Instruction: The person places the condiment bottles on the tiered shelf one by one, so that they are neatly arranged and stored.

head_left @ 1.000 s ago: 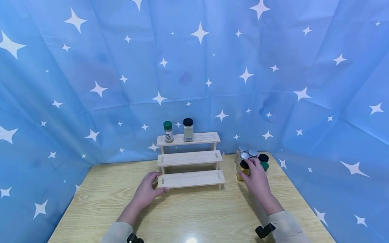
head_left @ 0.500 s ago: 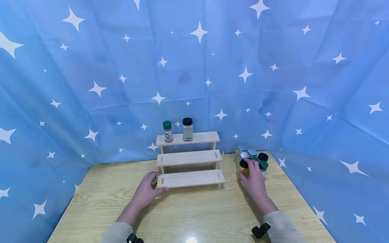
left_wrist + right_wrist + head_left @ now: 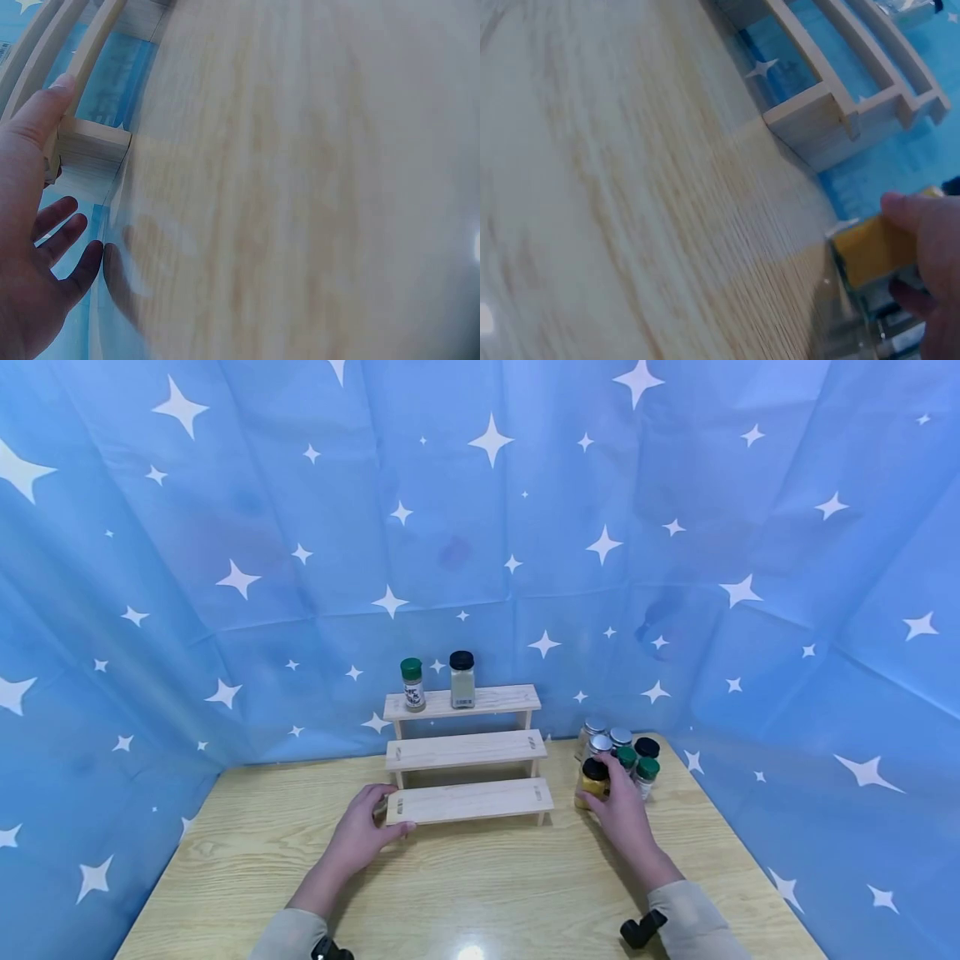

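Note:
In the head view my right hand (image 3: 627, 818) grips a spice jar (image 3: 592, 784) with a black lid and yellow contents. Its thumb is on the near left side, its fingers on the right side. The right wrist view shows the yellow jar (image 3: 874, 251) close to the tabletop; whether it touches the table I cannot tell. My left hand (image 3: 357, 837) holds the left end of the lowest step of a three-tier wooden rack (image 3: 468, 802). In the left wrist view the thumb (image 3: 46, 109) lies on the front edge, while other fingers spread below.
On the top step stand a green-lidded shaker (image 3: 413, 685) and a black-lidded jar (image 3: 462, 680). Behind my right hand cluster several jars, including a silver-lidded jar (image 3: 592, 727) and a green-lidded jar (image 3: 646, 777). A starry blue cloth (image 3: 480, 527) hangs behind the table (image 3: 450, 893).
My right hand has shifted slightly left with the yellow jar, away from the cluster. More of the green-lidded jars shows behind it. The left hand and rack keep their place.

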{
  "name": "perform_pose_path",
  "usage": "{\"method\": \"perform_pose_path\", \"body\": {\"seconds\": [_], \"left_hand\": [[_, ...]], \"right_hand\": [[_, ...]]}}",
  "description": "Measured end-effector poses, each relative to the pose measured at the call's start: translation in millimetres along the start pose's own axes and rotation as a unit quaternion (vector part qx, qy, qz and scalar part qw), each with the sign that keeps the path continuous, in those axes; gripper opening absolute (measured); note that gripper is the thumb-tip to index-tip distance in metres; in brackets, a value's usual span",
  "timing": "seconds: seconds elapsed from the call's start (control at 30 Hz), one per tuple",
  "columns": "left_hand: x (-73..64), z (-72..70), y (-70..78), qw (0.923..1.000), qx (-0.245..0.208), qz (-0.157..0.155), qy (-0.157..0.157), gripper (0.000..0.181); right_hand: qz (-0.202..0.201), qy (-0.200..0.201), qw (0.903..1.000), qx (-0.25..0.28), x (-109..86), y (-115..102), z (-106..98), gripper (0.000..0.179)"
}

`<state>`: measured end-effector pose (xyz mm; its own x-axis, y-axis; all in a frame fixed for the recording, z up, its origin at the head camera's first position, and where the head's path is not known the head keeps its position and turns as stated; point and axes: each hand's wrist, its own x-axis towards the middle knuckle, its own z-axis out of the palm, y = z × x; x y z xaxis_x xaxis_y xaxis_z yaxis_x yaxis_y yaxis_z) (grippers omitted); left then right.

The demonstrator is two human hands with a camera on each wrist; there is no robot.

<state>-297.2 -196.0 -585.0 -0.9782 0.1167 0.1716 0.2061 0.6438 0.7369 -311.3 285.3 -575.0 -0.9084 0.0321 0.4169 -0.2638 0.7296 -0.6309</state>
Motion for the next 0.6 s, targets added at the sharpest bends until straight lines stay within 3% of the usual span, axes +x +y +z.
{"method": "perform_pose_path", "body": {"seconds": [0.43,0.6], "left_hand": [[-0.7,0.3,-0.3,1.0,-0.002,-0.003,0.001,0.076],[-0.1,0.4,-0.5,1.0,-0.003,-0.004,0.0,0.075]], "right_hand": [[0.027,-0.008,0.9962,0.082,5.7,-8,-13,0.077],[-0.002,0.0,0.9967,0.081,18.9,-20,-24,0.076]]}}
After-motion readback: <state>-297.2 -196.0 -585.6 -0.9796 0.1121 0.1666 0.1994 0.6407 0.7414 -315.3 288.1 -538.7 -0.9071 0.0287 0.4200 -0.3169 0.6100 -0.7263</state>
